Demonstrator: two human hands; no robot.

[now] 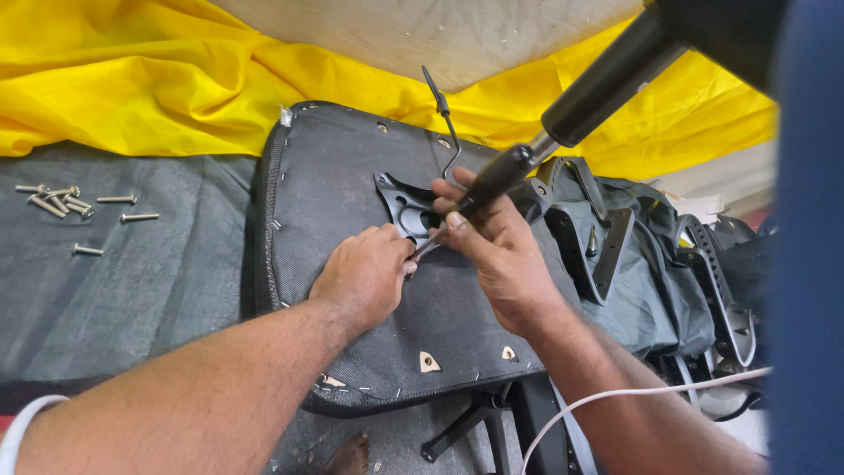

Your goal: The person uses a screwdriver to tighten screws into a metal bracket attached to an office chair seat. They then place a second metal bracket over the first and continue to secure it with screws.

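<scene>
I look all over and I see no boxes, no labels, no signs and no screens anywhere in my view.

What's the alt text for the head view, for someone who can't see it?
Two bare hands work at a black metal bracket on the upturned underside of a chair seat: the left hand presses beside it, the right hand grips a black tool handle. Loose screws lie on dark cloth to the left, with yellow fabric behind.
</scene>
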